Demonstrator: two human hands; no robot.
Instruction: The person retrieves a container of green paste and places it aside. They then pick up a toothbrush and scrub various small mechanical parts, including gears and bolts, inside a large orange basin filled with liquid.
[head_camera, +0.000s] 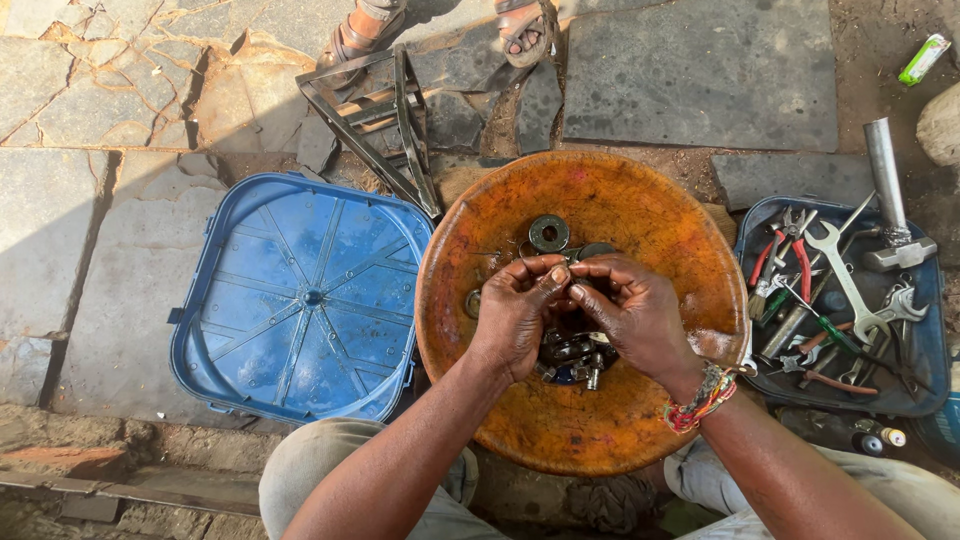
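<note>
Small part hidden | left hand (515, 305), right hand (625, 305) grips pinched together | over orange basin (640, 215)

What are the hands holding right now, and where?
Left hand and right hand pinch something tiny between their fingertips above the orange basin; what it is cannot be told.

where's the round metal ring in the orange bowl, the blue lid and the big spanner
metal ring (548, 232), head view, on its flat rim
blue lid (300, 295), head view, on its ribbed centre
big spanner (848, 283), head view, on its shaft

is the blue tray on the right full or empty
Full. The blue tray holds a pile of hand tools: a spanner, red-handled pliers, and other tools overlapping across most of its floor.
</note>
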